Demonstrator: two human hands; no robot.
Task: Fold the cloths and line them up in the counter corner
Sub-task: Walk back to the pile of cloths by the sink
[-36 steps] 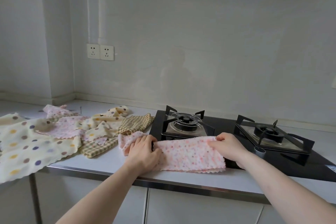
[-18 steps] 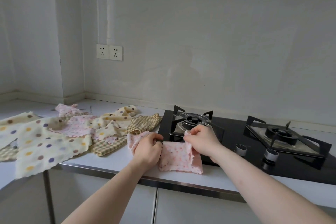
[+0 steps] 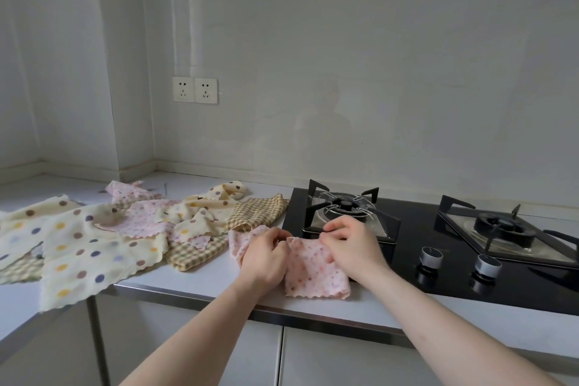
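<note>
Both hands — left [image 3: 266, 255], right [image 3: 351, 244] — pinch the pink cloth [image 3: 313, 273], folded edge toward the wall.

One head-worn wide-angle view looks forward and down across the table [image 3: 219, 279] toward the wall, standing close at its front edge. Both forearms reach in from the bottom; the hob [image 3: 407, 260] lies right of centre.
</note>
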